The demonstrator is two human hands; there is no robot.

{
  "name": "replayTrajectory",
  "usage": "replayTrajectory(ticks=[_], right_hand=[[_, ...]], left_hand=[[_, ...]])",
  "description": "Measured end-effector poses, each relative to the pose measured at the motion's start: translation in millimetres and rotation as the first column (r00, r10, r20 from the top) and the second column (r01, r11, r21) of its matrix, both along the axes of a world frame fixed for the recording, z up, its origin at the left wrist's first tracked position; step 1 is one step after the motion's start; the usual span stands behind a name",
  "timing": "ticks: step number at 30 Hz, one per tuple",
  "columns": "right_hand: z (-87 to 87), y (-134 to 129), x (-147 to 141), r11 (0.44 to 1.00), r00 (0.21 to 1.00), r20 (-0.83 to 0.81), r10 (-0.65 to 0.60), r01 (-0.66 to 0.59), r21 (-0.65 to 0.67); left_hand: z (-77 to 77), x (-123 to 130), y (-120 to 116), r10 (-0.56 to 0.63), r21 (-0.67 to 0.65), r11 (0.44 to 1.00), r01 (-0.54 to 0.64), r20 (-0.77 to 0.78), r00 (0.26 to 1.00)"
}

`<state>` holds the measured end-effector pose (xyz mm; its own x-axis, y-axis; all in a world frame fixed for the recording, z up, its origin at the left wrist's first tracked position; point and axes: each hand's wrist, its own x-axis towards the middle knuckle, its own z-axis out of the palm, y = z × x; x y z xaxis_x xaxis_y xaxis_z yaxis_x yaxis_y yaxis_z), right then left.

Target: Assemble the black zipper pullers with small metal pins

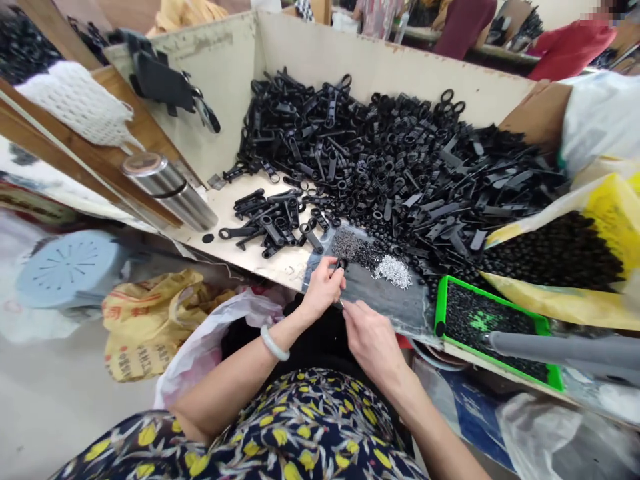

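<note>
My left hand (324, 288), with a pale bangle (275, 343) on the wrist, pinches a small black part (341, 265) over the near edge of a dark mat (370, 293). Just to the right, my right hand (367, 327) is closed on a thin metal piece (341, 304) whose tip points toward the left hand. On the mat lie a heap of silvery pins (393, 271), small black pieces and a greyish pile of tiny parts (346, 245). Left of the mat is a group of black ring-ended parts (273, 220).
A large heap of black parts (350, 147) fills the walled tray (320, 50). A steel flask (170, 190) stands left. At right are a green-rimmed tray (441, 308), a grey tool (555, 347) and a yellow bag (613, 220). People are beyond the back wall.
</note>
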<state>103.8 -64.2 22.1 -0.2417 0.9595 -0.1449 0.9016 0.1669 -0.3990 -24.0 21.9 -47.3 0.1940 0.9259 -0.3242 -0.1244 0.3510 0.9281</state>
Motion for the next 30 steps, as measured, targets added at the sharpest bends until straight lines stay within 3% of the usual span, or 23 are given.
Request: replayTrajectory(ticks=[3, 7, 11, 18, 30], right_hand=[[-12.4, -1.6, 34.1, 0.998, 0.955, -0.290, -0.061, 0.066, 0.007], [-24.5, 7.1, 57.2, 0.996, 0.909, -0.409, -0.078, 0.086, 0.002], [-27.5, 14.2, 54.9, 1.000, 0.930, -0.365, -0.029, 0.026, -0.012], [-30.8, 25.0, 56.2, 0.998, 0.956, -0.292, 0.019, -0.037, -0.054], [-17.6, 33.3, 51.7, 0.991, 0.993, -0.100, 0.071, -0.081, -0.107]], left_hand=[[7.6, -0.1, -6.6, -0.070, -0.030, 0.997, 0.071, 0.055, 0.996], [17.7, -1.7, -20.5, -0.131, -0.157, 0.973, 0.168, 0.221, 0.966], [19.8, -4.3, -26.5, -0.100, -0.260, 0.945, 0.197, 0.342, 0.934], [16.5, -7.9, -29.4, -0.076, -0.333, 0.919, 0.213, 0.381, 0.922], [10.0, -6.4, -30.2, -0.100, -0.290, 0.935, 0.203, 0.333, 0.938]])
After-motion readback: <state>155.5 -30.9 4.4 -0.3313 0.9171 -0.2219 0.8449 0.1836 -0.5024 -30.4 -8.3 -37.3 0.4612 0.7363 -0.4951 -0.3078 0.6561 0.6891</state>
